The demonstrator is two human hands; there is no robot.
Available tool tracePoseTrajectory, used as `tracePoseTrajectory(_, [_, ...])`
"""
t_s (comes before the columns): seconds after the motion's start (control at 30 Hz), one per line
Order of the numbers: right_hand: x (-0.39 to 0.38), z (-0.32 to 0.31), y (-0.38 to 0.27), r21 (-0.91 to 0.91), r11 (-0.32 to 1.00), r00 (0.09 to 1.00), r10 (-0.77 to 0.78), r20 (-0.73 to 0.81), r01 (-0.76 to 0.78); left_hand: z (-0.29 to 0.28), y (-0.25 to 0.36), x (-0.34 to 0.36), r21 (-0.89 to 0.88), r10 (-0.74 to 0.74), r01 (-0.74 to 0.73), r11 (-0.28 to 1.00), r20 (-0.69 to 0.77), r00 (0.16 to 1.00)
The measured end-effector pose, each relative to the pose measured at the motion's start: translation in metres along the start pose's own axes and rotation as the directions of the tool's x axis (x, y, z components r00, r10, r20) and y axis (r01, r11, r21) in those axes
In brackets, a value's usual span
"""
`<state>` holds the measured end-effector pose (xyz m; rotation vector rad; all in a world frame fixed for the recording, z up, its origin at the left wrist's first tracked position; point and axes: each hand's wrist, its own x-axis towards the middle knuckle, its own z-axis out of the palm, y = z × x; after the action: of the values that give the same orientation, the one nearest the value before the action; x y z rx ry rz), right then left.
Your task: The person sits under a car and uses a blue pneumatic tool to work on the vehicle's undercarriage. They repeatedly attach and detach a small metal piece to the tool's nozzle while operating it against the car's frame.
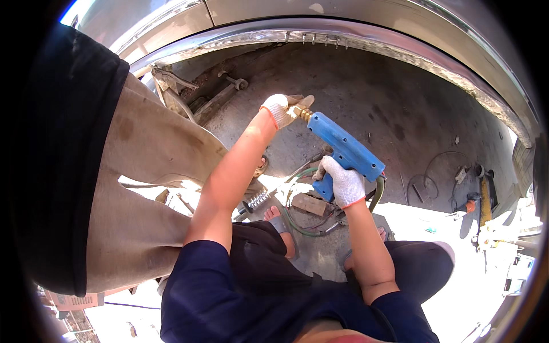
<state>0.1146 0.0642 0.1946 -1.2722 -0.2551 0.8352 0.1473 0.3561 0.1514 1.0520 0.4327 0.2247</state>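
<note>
My gloved right hand (347, 184) is wrapped round the handle of a blue pistol-shaped spot-welding gun (343, 139). The gun points up and to the left, and a thick cable (378, 191) leaves its rear end. At its front, my gloved left hand (281, 110) is closed at the brass nose (303, 112); the very tip is hidden by the fingers. Beyond both hands runs the lower sill (251, 39) of a car, its paint partly stripped to bare metal. Several small pins (313, 39) stick out along the sill's edge.
A person in tan trousers (154, 137) stands close at my left. Below the gun lie coiled hoses (294, 220), a brick (309, 204) and a spring-wound tool (255, 201). A metal stand (171, 94) is under the car. More tools, including a yellow bar (485, 200), lie at right.
</note>
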Motion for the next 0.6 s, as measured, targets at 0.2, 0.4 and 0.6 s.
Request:
tracePoseTrajectory(0.2, [-0.075, -0.081, 0.008, 0.231, 0.965, 0.985, 0.094, 0.147, -0.126, 0.064, 0.006, -0.049, -0.458, -0.173, 0.042, 0.888, -0.249, 0.953])
tracePoseTrajectory(0.4, [-0.079, -0.094, 0.019, 0.289, 0.938, 0.965, 0.125, 0.231, -0.191, 0.087, -0.018, -0.116, 0.107, -0.015, 0.063, 0.992, -0.396, 0.918])
tracePoseTrajectory(0.6, [-0.087, -0.1, 0.028, 0.343, 0.91, 0.954, 0.144, 0.264, -0.233, 0.081, -0.054, -0.165, -0.14, -0.172, 0.146, 0.979, -0.194, 0.966])
